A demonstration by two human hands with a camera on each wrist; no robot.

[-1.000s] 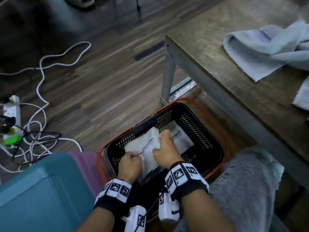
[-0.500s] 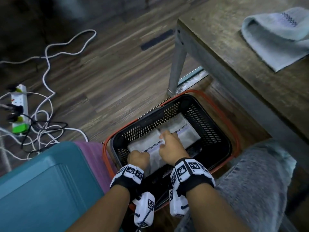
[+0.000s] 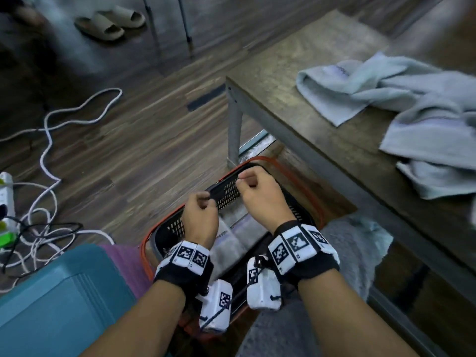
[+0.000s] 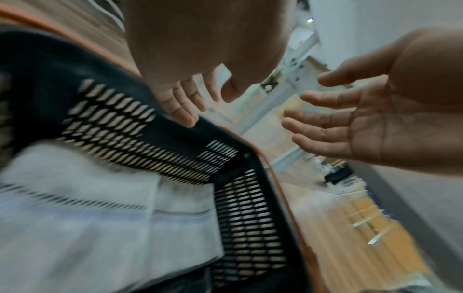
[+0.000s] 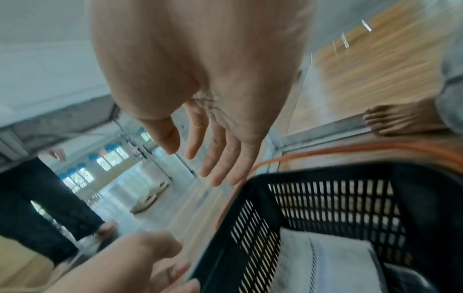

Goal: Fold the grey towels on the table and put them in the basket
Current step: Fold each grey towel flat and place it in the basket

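Both hands empty above the basket (image 3: 226,186)
Left hand (image 3: 199,220) and right hand (image 3: 260,199) loosely open; folded towels (image 3: 239,235) inside; unfolded towels (image 3: 401,109) on table (image 3: 304,117) edge; cables (image 3: 46,140) on floor.

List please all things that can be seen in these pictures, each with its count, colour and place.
basket: one, black with orange rim, on floor beside table
folded towels: two at least, grey, inside basket
unfolded towels: two or more, grey, heaped on table
table: one, brown top, grey metal leg, at right
slippers: one pair, beige, far floor
cables: several, white and black, floor at left
power strip: one, white and green, left edge
box: one, teal, lower left
left hand: empty, fingers relaxed, above basket
right hand: empty, fingers relaxed, above basket
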